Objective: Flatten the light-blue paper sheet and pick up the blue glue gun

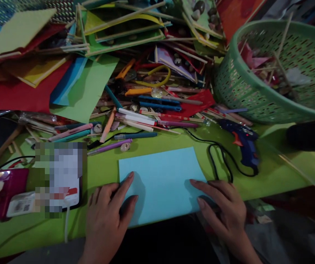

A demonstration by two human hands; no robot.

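Blue paper [165,183] lies between the left hand [110,207] and right hand [223,207].

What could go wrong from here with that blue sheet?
The light-blue sheet lies right at the near edge of the green table, so it might slip off if the left hand and right hand let go.
The black cord loops close to the right hand, so a sideways sweep could snag it and drag the glue gun.
That gun shows a small red light; it may be hot, though I can't tell.
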